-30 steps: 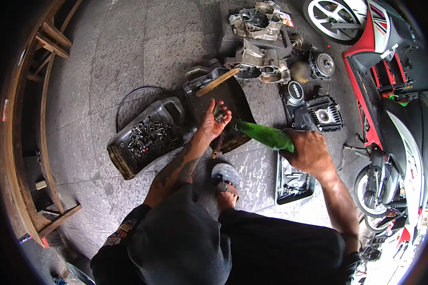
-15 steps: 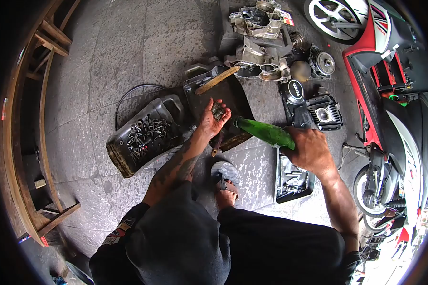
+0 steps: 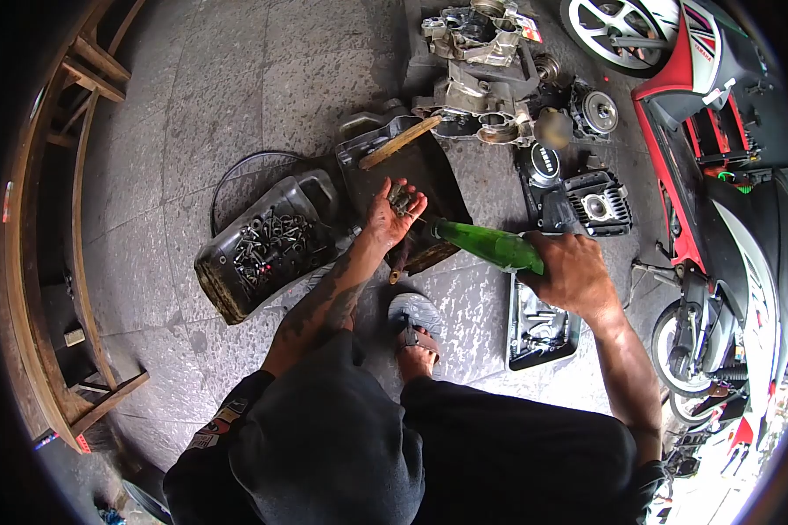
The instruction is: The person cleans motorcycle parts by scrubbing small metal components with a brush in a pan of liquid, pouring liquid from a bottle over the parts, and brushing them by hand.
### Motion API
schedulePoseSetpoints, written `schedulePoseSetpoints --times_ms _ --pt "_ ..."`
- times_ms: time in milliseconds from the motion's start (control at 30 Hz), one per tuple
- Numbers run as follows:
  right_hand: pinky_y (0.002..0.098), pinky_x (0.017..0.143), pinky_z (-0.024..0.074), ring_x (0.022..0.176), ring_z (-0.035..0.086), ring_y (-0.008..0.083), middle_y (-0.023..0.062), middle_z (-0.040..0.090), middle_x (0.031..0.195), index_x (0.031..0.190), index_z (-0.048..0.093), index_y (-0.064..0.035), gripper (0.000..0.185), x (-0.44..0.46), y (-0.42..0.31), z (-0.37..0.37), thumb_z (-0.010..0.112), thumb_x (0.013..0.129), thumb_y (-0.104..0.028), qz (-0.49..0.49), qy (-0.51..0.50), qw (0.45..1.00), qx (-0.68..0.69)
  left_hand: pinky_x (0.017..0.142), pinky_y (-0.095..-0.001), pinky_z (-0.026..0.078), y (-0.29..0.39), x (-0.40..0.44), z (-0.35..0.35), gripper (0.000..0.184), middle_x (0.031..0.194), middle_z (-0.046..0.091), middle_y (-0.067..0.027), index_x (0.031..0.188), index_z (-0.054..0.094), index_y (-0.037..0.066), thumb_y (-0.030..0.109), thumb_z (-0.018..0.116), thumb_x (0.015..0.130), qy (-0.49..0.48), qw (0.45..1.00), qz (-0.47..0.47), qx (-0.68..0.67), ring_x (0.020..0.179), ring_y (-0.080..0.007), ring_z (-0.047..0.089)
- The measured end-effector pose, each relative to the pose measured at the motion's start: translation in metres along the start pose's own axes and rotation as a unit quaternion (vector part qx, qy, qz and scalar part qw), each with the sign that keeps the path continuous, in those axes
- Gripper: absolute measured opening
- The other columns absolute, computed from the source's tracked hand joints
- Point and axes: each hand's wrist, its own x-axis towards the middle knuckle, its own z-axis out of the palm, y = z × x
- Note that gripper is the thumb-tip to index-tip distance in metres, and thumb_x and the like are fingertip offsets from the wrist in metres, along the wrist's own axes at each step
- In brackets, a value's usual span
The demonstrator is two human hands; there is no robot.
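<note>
My left hand [image 3: 389, 219] is turned palm up, its fingers curled round small dark metal parts [image 3: 401, 199] whose kind I cannot make out. My right hand [image 3: 573, 273] is wrapped round a green glass bottle [image 3: 490, 244]. The bottle lies nearly level, its mouth pointing left, close to my left fingertips. Beneath the left hand is a black cut-open plastic can [image 3: 446, 175]. A wooden-handled tool [image 3: 400, 143] rests across its far part. Whether liquid leaves the bottle is not visible.
Left of my arm, a cut-open jerrycan [image 3: 315, 204] holds many bolts [image 3: 276, 248]. Engine casings [image 3: 473, 103] and a finned cylinder part [image 3: 597, 206] lie ahead. A tray of metal parts [image 3: 543, 328] sits below my right hand. A red-and-white motorbike [image 3: 665, 175] stands right, a wooden bench [image 3: 48, 350] left.
My left fingers and the metal parts in them have shifted slightly. The bottle and right hand stay almost where they were.
</note>
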Motion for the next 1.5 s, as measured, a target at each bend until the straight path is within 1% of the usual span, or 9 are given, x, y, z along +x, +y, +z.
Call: schedulePoseSetpoints --times_ms 333,600,933,1033,1100,1233,1300,1400,1500 --pt "0.0395 0.067 0.0496 0.07 0.064 0.03 0.0147 0.064 0.071 0.097 0.06 -0.0037 0.034 0.001 0.0 0.0 0.066 0.071 -0.025 -0.002 -0.019 1.0 0.007 0.08 -0.0425 0.05 0.001 0.002 -0.006 0.028 0.084 0.058 -0.011 0.091 0.055 0.004 0.032 0.049 0.091 -0.014 1.0 0.0 -0.001 0.082 -0.0279 0.058" --pt "0.0412 0.07 0.048 0.074 0.063 0.0336 0.0169 0.064 0.078 0.099 0.061 -0.0057 0.035 0.001 0.006 -0.001 0.069 0.07 -0.024 0.025 -0.008 0.999 0.036 0.073 -0.0369 0.052 0.002 -0.003 0.007 0.025 0.09 0.06 -0.0086 0.098 0.057 0.004 0.026 0.048 0.092 -0.027 0.995 -0.007 0.1 0.079 -0.0252 0.059" --pt "0.0399 0.068 0.0486 0.073 0.063 0.0324 0.0167 0.064 0.079 0.098 0.061 -0.0056 0.033 0.002 0.005 -0.005 0.068 0.07 -0.021 0.023 -0.002 0.999 0.045 0.072 -0.0366 0.052 0.002 -0.005 0.012 0.025 0.09 0.06 -0.0082 0.097 0.057 0.004 0.027 0.049 0.091 -0.021 0.993 -0.006 0.117 0.079 -0.0246 0.059" --pt "0.0398 0.068 0.0487 0.073 0.063 0.0324 0.0165 0.064 0.079 0.098 0.061 -0.0059 0.032 0.0 0.004 -0.004 0.068 0.07 -0.02 0.013 0.012 0.999 0.044 0.072 -0.0354 0.052 0.0 -0.009 0.017 0.026 0.09 0.06 -0.0077 0.096 0.058 0.005 0.029 0.05 0.091 -0.018 0.991 -0.001 0.134 0.078 -0.0232 0.059" --pt "0.0398 0.068 0.0487 0.072 0.063 0.0324 0.0164 0.064 0.078 0.098 0.061 -0.0061 0.032 0.0 0.004 -0.003 0.068 0.07 -0.02 0.007 0.023 0.999 0.043 0.064 -0.0299 0.049 -0.003 -0.013 0.023 0.026 0.087 0.059 -0.0056 0.095 0.058 0.006 0.03 0.051 0.09 0.025 0.978 0.039 0.203 0.074 -0.0187 0.057" --pt "0.0398 0.067 0.049 0.072 0.063 0.0322 0.0161 0.064 0.077 0.097 0.061 -0.0061 0.032 0.002 0.003 -0.01 0.068 0.069 -0.02 0.01 0.012 0.999 0.037 0.057 -0.0261 0.043 0.003 -0.011 0.023 0.026 0.083 0.057 -0.0025 0.094 0.059 0.007 0.032 0.052 0.09 -0.002 0.963 0.046 0.267 0.07 -0.014 0.053" --pt "0.0398 0.066 0.0492 0.072 0.063 0.0321 0.0161 0.064 0.076 0.096 0.061 -0.0061 0.032 0.003 0.003 -0.013 0.069 0.068 -0.02 0.023 -0.01 0.999 0.04 0.053 -0.0268 0.041 0.005 -0.011 0.024 0.028 0.079 0.055 0.0 0.09 0.06 0.007 0.033 0.051 0.09 0.023 0.927 0.06 0.369 0.067 -0.0103 0.051" --pt "0.04 0.065 0.0494 0.071 0.063 0.0321 0.0161 0.064 0.076 0.096 0.061 -0.0059 0.033 0.004 0.005 -0.014 0.069 0.068 -0.02 0.012 -0.001 0.999 0.033 0.055 -0.0272 0.043 0.002 -0.008 0.021 0.03 0.077 0.054 0.0006 0.091 0.06 0.005 0.033 0.049 0.091 0.049 0.901 0.088 0.421 0.067 -0.0097 0.051" --pt "0.0411 0.07 0.0485 0.073 0.064 0.0319 0.0161 0.064 0.076 0.102 0.059 -0.0058 0.037 0.005 0.005 -0.019 0.066 0.07 -0.024 0.02 -0.032 0.999 0.037 0.058 -0.0275 0.044 0.002 -0.005 0.017 0.038 0.078 0.054 0.0004 0.094 0.06 0.004 0.038 0.044 0.093 0.045 0.924 0.063 0.374 0.068 -0.0095 0.051"
